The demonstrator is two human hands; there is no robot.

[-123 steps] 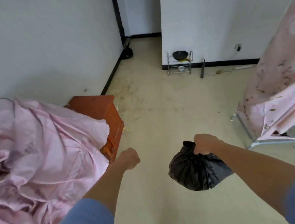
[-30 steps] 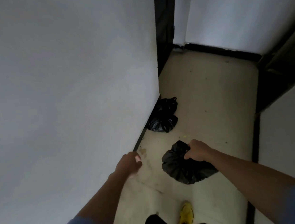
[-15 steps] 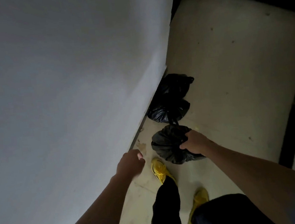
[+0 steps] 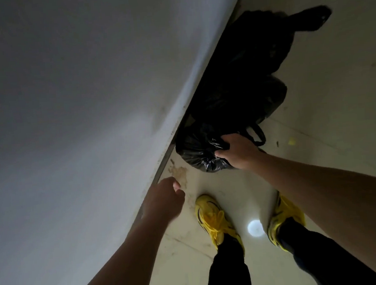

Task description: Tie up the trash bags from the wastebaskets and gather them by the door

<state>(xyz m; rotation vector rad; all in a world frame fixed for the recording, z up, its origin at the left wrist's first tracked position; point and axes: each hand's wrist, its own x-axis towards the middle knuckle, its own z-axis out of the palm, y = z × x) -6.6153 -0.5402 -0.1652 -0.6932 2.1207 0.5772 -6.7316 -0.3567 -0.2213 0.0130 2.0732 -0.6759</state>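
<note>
Gripping the gathered top of a small black trash bag (image 4: 197, 153), the right hand (image 4: 239, 151) holds it low at the foot of the white wall (image 4: 78, 106), touching a larger black trash bag (image 4: 244, 75) lying along the baseboard. The left hand (image 4: 164, 200) hangs empty, fingers loosely curled, beside the wall above two yellow sneakers (image 4: 213, 219).

Yellow shoes (image 4: 213, 219), stained floor (image 4: 337, 108), white wall (image 4: 78, 106).

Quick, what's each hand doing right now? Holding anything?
Left hand: loosely curled, holding nothing, near the wall.
Right hand: closed on the black trash bag, beside the other bags.
</note>
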